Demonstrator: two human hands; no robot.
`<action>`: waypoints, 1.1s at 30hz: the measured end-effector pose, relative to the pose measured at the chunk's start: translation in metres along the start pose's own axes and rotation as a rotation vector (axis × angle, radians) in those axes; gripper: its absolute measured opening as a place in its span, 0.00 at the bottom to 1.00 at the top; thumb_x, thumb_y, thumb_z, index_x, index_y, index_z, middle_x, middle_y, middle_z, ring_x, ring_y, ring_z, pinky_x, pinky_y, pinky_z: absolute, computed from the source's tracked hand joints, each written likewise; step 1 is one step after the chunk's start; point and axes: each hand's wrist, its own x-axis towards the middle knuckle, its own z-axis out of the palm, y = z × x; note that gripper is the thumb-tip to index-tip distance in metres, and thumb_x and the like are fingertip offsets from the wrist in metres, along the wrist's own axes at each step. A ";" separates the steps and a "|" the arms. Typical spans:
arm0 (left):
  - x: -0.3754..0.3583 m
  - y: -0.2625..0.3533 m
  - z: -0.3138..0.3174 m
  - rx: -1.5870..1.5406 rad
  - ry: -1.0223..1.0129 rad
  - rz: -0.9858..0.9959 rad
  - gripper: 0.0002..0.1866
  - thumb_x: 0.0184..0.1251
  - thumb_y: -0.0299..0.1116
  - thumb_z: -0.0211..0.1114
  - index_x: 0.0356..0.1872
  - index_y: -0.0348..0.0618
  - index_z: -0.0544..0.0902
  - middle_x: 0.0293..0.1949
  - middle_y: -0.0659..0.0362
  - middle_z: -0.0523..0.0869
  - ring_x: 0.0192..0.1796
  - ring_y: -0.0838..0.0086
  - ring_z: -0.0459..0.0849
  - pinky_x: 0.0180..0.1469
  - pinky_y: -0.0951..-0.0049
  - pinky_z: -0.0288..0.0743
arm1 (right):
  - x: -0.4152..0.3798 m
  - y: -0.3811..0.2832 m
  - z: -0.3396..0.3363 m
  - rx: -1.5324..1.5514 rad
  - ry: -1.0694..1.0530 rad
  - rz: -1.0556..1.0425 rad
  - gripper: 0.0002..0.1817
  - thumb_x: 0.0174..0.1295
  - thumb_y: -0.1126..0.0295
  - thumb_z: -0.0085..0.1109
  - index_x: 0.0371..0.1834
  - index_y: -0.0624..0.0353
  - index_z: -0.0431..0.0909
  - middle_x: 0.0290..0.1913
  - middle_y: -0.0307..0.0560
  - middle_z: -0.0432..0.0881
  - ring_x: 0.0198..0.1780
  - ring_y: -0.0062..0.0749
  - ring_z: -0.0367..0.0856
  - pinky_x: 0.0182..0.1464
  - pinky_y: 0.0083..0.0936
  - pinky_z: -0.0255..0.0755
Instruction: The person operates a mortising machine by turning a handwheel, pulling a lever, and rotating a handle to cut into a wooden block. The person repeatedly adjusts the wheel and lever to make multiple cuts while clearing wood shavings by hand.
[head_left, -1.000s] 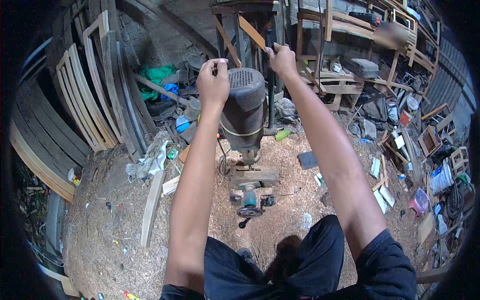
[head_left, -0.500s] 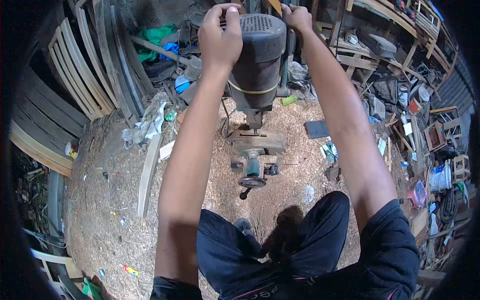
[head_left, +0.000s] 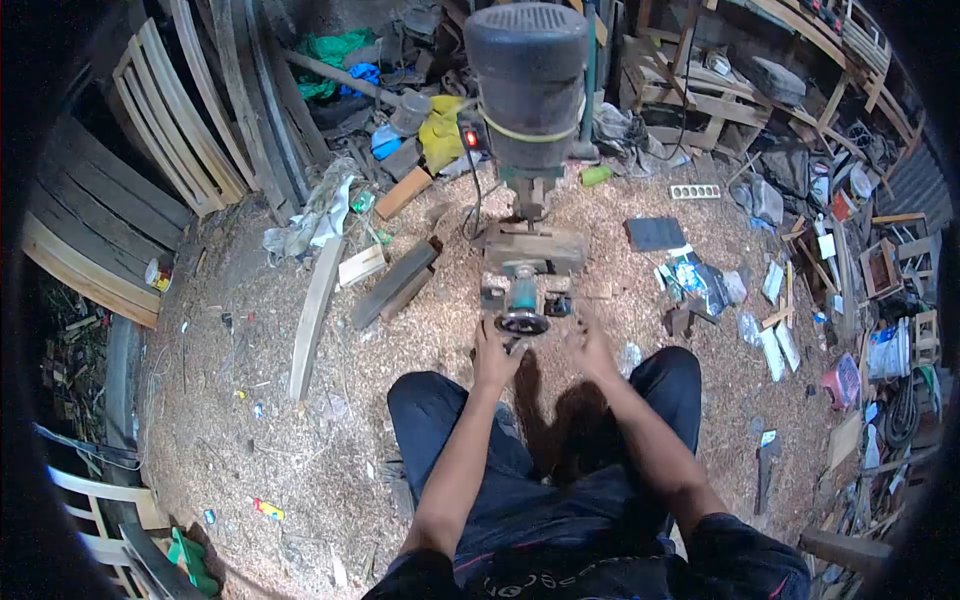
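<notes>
Drill press [head_left: 526,85] stands upright in front of the person, above a floor [head_left: 420,345] covered with wood shavings. Its drill chuck [head_left: 531,203] is over a wooden block [head_left: 540,250], and the handwheel [head_left: 522,323] is on the near side. The left hand [head_left: 495,358] is at the left edge of this wheel, fingers bent; one cannot tell if they grasp it. The right hand [head_left: 592,350] is near the wheel but apart from it, with its fingers released and loosely curved.
</notes>
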 end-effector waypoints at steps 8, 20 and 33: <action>0.001 -0.011 0.019 0.169 -0.023 -0.065 0.46 0.57 0.24 0.71 0.77 0.48 0.56 0.64 0.42 0.73 0.62 0.43 0.76 0.61 0.52 0.75 | -0.048 0.030 0.025 -0.300 -0.093 -0.015 0.39 0.63 0.64 0.64 0.73 0.68 0.58 0.61 0.72 0.73 0.57 0.63 0.79 0.60 0.44 0.74; -0.005 -0.027 0.028 -0.014 0.012 -0.081 0.49 0.57 0.25 0.70 0.78 0.51 0.52 0.64 0.36 0.71 0.62 0.42 0.77 0.61 0.51 0.74 | -0.046 0.040 0.030 -0.318 -0.162 0.093 0.36 0.63 0.63 0.64 0.70 0.70 0.62 0.57 0.73 0.77 0.57 0.61 0.80 0.61 0.45 0.74; 0.005 -0.039 0.043 0.087 0.011 -0.024 0.49 0.49 0.20 0.68 0.77 0.34 0.54 0.73 0.40 0.64 0.72 0.44 0.66 0.73 0.60 0.65 | -0.047 0.043 0.028 -0.343 -0.203 0.109 0.36 0.64 0.62 0.63 0.70 0.71 0.62 0.56 0.74 0.78 0.58 0.64 0.78 0.61 0.47 0.73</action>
